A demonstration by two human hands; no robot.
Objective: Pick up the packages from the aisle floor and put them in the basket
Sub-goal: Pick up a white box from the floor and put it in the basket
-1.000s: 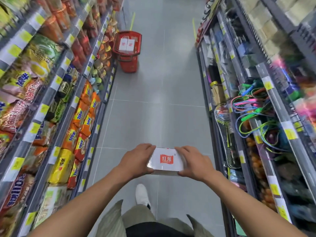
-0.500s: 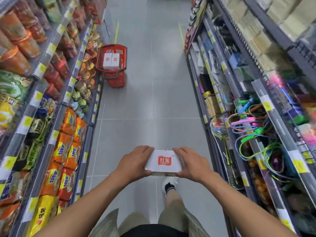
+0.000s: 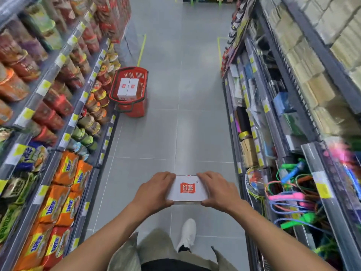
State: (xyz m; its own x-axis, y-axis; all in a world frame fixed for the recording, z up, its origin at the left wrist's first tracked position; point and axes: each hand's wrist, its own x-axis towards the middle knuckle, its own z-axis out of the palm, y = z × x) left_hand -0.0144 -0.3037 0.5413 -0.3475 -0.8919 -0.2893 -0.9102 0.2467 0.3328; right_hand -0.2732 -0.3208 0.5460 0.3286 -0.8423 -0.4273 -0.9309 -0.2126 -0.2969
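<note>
I hold a white package [image 3: 187,188] with a red logo flat in front of me, above the aisle floor. My left hand [image 3: 154,191] grips its left end and my right hand [image 3: 216,190] grips its right end. Ahead on the floor, against the left shelf, stands a red basket [image 3: 136,109] with its handle folded down at the front. Two white packages [image 3: 128,89] of the same kind lie side by side inside it.
Shelves of noodle cups and snack bags [image 3: 64,173] line the left side. Shelves of stationery and coloured skipping ropes [image 3: 289,198] line the right. The grey tiled aisle floor [image 3: 185,114] runs between them. My white shoe [image 3: 188,234] is on the floor below the package.
I have walked forward along the aisle, so the basket sits nearer and lower in view. Both hands keep the same hold on the package. My feet have alternated.
</note>
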